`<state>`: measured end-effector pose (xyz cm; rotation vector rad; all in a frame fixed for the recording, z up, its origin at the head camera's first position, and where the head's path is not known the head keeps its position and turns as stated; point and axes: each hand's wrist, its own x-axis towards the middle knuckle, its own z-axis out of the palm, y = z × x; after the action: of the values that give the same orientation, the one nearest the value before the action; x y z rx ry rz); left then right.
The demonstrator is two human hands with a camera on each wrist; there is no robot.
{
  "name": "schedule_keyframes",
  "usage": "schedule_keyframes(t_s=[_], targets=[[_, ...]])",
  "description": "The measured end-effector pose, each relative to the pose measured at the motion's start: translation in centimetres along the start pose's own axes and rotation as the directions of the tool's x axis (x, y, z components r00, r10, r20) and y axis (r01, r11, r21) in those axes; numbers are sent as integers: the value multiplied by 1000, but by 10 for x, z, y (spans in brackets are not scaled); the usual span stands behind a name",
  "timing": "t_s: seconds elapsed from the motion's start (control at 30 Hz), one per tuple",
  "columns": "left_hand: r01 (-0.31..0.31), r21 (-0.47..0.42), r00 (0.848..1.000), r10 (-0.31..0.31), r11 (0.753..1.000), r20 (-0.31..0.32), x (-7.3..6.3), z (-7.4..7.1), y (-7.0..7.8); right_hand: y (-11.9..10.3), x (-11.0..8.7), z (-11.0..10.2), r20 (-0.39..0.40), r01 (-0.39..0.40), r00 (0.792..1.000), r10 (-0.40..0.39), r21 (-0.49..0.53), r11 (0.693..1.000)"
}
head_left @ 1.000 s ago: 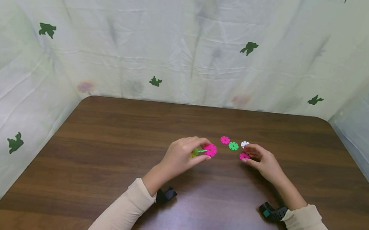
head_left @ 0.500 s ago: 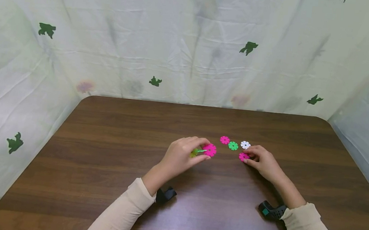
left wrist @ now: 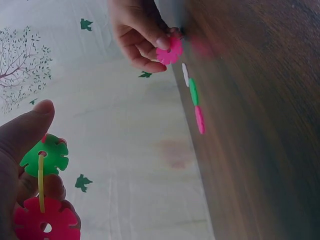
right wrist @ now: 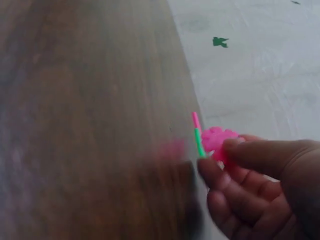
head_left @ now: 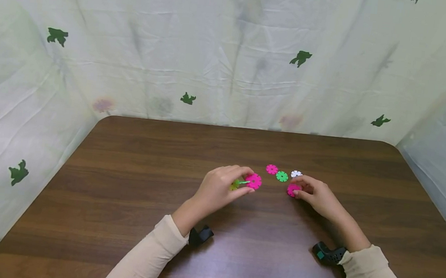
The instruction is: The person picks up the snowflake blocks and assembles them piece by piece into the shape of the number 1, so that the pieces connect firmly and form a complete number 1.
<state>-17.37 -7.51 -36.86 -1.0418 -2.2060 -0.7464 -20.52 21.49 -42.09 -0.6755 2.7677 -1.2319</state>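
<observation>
In the head view my left hand holds a small joined piece of notched plastic discs, with a pink disc facing out. The left wrist view shows a green disc and another pink disc linked by a yellow disc seen edge-on. My right hand pinches a single pink notched disc between thumb and fingers, raised off the tabletop. Behind that hand lies a white disc, partly covered by the fingers. A loose green disc and a loose pink disc lie between the hands.
Everything lies on a brown wood-grain table. Its far edge meets a pale hanging cloth with dark green leaf-like shapes. A black wrist camera sits on the left wrist, and another black camera on the right.
My right hand has closed on the pink disc beside it and lifted it, shifting it slightly left and nearer. My left hand keeps its place with the joined discs.
</observation>
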Motion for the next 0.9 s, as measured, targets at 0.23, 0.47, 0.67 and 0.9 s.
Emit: schedule_keyframes(t_s=[0.23,0.47,0.67,0.9], targets=[[2,-1,1000,-2,1000,-1,-1,1,0,-16,2,-2,-19,16,1000,-14,112,994],[1,8,1000,-1,1000,0,-1,1,-1,-47,2,-5,-62,61,997,-55,108,992],[2,1,1000,-2,1000,-2,0,2,0,-56,7,-3,-98,121,989,-111,99,988],[7,-6,1000,-7,1000,0,0,1,0,-71,10,1,-129,184,977,-168,127,975]])
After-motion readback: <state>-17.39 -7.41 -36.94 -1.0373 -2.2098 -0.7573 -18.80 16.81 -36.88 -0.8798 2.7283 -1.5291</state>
